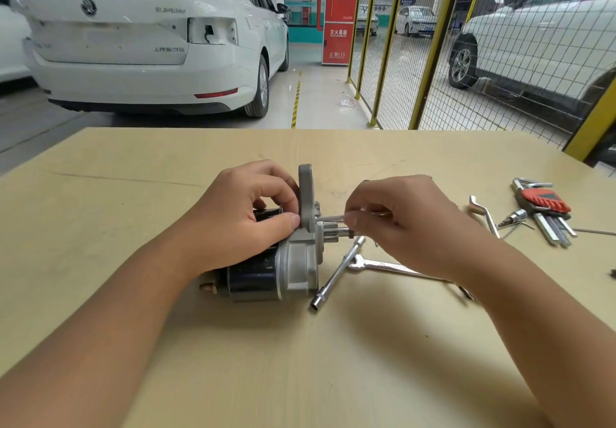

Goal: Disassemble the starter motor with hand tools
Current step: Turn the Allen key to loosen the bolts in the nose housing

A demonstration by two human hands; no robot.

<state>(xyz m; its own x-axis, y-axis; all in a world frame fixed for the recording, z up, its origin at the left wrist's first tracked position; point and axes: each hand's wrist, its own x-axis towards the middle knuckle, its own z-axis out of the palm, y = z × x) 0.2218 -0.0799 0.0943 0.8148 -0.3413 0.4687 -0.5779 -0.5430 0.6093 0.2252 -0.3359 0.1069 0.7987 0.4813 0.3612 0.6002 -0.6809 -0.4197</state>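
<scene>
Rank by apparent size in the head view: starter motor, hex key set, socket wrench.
1. starter motor, largest
2. socket wrench
3. hex key set; it lies farther away, so ranks two and three stay unsure.

Red cabinet (339, 11): "消火栓" at top, "119" at bottom. White car (150, 38): Skoda emblem, trunk lettering blurred.

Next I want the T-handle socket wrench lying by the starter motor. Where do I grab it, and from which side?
Probably the bare middle of the long shaft of the T-handle socket wrench, from above, fingers across it. It lies flat on the table, slanting from its socket end near you up to the crossbar. The upper end crosses the combination wrench beside the right hand, so avoid that end.
</scene>
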